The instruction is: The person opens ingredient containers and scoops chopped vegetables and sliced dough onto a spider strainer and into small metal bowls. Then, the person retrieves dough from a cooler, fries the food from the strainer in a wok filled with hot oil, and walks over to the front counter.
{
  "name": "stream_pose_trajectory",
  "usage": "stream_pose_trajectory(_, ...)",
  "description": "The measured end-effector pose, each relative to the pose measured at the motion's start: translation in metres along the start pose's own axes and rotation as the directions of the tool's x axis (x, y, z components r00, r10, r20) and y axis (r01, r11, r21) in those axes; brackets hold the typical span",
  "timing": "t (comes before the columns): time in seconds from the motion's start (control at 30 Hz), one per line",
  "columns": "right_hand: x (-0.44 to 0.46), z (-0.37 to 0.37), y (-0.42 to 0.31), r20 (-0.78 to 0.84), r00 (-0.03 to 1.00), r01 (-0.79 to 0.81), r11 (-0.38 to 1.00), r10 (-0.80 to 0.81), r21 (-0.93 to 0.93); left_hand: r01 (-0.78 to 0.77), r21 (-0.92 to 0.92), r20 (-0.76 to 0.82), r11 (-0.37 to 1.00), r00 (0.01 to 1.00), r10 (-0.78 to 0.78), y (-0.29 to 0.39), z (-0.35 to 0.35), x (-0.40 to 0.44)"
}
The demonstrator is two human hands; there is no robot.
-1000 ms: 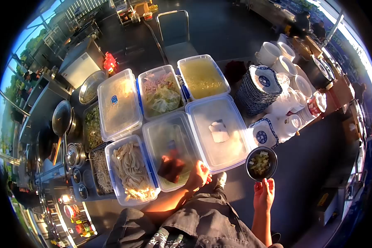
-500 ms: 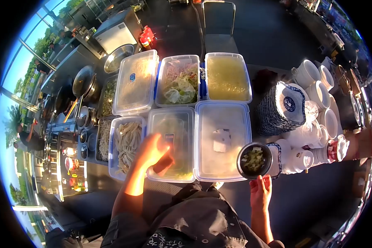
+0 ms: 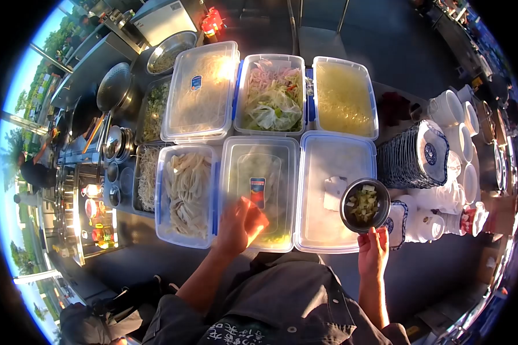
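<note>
My right hand point(image 3: 373, 252) pinches the near rim of a small metal bowl point(image 3: 351, 223) from below, at the right front of the table. Chopped pale-green and white vegetable pieces point(image 3: 362, 205) lie inside it. The bowl overlaps a lidded plastic container point(image 3: 328, 224) with a white paper-like piece on it. My left hand point(image 3: 240, 226) is over the near part of another translucent lidded container point(image 3: 282, 167), its fingers loosely bent and apart, with nothing visible in them. Whether it touches the lid I cannot tell. Left of it, an uncovered container holds pale strips point(image 3: 189, 190).
Behind stand a lidded container point(image 3: 198, 109), a tub of shredded vegetables point(image 3: 273, 95) and a tub of yellowish liquid point(image 3: 345, 95). Stacked patterned dishes point(image 3: 411, 155) and white bowls point(image 3: 446, 109) crowd the right. Pans point(image 3: 115, 86) and a tray of sprouts point(image 3: 147, 178) are on the left.
My view has shifted, so the containers appear larger and farther right. My left hand has moved right across the lid. My right hand still holds the metal bowl.
</note>
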State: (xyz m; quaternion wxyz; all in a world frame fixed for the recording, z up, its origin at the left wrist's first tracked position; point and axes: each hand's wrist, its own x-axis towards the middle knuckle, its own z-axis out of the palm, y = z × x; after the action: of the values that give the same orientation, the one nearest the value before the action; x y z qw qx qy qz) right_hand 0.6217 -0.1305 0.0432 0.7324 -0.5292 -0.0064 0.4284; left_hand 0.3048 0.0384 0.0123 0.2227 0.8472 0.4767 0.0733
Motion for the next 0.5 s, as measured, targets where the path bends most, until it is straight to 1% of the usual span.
stream_pose_trajectory(0.03, 0.000, 0.004, 0.001, 0.021, 1.000, 0.000, 1.000, 0.000, 0.008, 0.007, -0.061, -0.158, 0.998, 0.987, -0.017, -0.007, 0.001, -0.003)
stream_pose_trajectory(0.07, 0.000, 0.006, 0.003, 0.021, 1.000, -0.004, 1.000, 0.003, 0.004, 0.004, -0.121, -0.309, 0.993, 0.950, -0.042, -0.016, 0.002, -0.006)
stream_pose_trajectory(0.1, -0.001, 0.009, 0.005, 0.014, 1.000, -0.005, 1.000, 0.005, -0.002, 0.006, -0.128, -0.302, 0.992, 0.952, -0.045, -0.033, 0.006, -0.011)
stream_pose_trajectory(0.13, -0.003, 0.014, 0.007, 0.002, 1.000, -0.005, 0.999, 0.005, -0.038, 0.205, -0.212, -0.263, 0.956, 0.930, -0.258, -0.056, 0.010, -0.018)
stream_pose_trajectory(0.17, -0.003, 0.017, 0.008, -0.007, 1.000, -0.006, 0.997, 0.006, -0.073, 0.396, -0.283, -0.210, 0.874, 0.863, -0.459, -0.073, 0.012, -0.026)
stream_pose_trajectory(0.2, -0.004, 0.017, 0.011, -0.014, 1.000, -0.011, 0.997, 0.010, -0.073, 0.402, -0.283, -0.207, 0.871, 0.861, -0.465, -0.084, 0.009, -0.034)
stream_pose_trajectory(0.23, -0.005, 0.019, 0.011, -0.013, 1.000, -0.016, 0.997, 0.015, -0.077, 0.497, -0.226, -0.049, 0.838, 0.853, -0.520, -0.093, 0.007, -0.042)
stream_pose_trajectory(0.27, -0.006, 0.022, 0.011, -0.015, 1.000, -0.011, 0.996, 0.009, -0.089, 0.577, -0.153, 0.104, 0.803, 0.817, -0.567, -0.095, 0.004, -0.045)
stream_pose_trajectory(0.33, -0.008, 0.022, 0.012, -0.025, 1.000, -0.012, 0.995, 0.010, -0.101, 0.575, -0.127, 0.119, 0.808, 0.818, -0.563, -0.092, 0.000, -0.056)
stream_pose_trajectory(0.4, -0.007, 0.018, 0.011, 0.051, 0.998, -0.026, 0.998, 0.029, -0.060, 0.576, -0.103, 0.130, 0.811, 0.816, -0.563, -0.087, -0.002, -0.062)
stream_pose_trajectory(0.5, -0.007, 0.016, 0.012, 0.043, 0.998, -0.035, 0.995, 0.039, -0.089, 0.551, -0.093, 0.108, 0.830, 0.834, -0.541, -0.087, 0.006, -0.069)
